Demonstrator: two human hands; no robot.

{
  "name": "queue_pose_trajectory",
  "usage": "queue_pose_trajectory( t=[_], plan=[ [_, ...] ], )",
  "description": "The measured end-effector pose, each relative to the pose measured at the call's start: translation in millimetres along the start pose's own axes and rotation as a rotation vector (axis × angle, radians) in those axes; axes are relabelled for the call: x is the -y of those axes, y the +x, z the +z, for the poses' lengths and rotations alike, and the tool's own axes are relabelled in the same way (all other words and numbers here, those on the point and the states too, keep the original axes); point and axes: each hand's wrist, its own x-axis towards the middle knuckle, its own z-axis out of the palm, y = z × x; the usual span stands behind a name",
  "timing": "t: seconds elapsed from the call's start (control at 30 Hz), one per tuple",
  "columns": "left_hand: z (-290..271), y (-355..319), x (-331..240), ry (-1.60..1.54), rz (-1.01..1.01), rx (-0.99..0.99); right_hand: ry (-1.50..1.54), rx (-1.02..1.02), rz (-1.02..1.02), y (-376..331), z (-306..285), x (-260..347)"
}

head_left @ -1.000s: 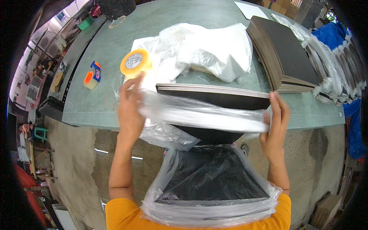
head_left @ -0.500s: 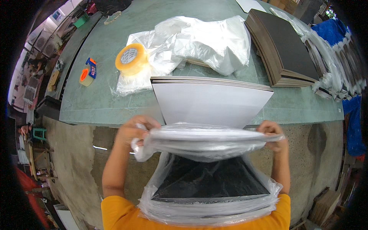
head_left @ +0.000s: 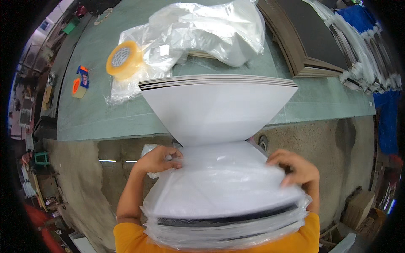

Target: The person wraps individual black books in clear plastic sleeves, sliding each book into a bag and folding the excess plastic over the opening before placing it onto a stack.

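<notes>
A stack of flat boards (head_left: 219, 105) with a white face towards me leans up against the table's near edge. Below it, a clear plastic bag (head_left: 223, 177) spreads over a whitish surface close to my body. A dark strip shows under the film, with gathered folds nearest me. My left hand (head_left: 158, 160) is closed on the film at the bag's left edge, beside a crumpled bit of plastic. At the right edge, my right hand (head_left: 295, 168) is blurred, its fingers and thumb apart, touching or just above the film.
On the green table (head_left: 329, 105) lie a pile of clear plastic bags (head_left: 211, 33), a yellowish tape roll (head_left: 122, 59) and a blue-and-orange tape dispenser (head_left: 81, 82). Dark boards (head_left: 308, 33) are stacked at far right, beside plastic-wrapped bundles (head_left: 358, 50). A cardboard box (head_left: 358, 206) stands at lower right.
Both hands have come down towards me from the table edge. The bunched plastic between them is now spread, covering most of the black surface. My right fingers have opened.
</notes>
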Motion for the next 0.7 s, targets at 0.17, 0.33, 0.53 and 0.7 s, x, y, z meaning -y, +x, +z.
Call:
queue_pose_trajectory(
  t=[0.17, 0.33, 0.53, 0.7],
  plan=[
    [-0.1, -8.4, 8.0, -0.316, -0.125, 0.043, 0.221, 0.228, 0.526, -7.2, 1.6, 26.2],
    [14.6, 10.3, 32.1, -0.769, -0.301, -0.090, 0.694, -0.311, 0.736, 13.0, 5.4, -75.1],
    [55.6, 57.8, 128.4, -0.333, -0.358, -0.377, 0.123, -0.380, 0.641, 34.2, 39.1, -202.3],
    [13.9, 16.2, 46.8, 0.184, 0.000, -0.344, -0.410, -0.349, 0.558, 44.0, 24.9, -105.7]
  ],
)
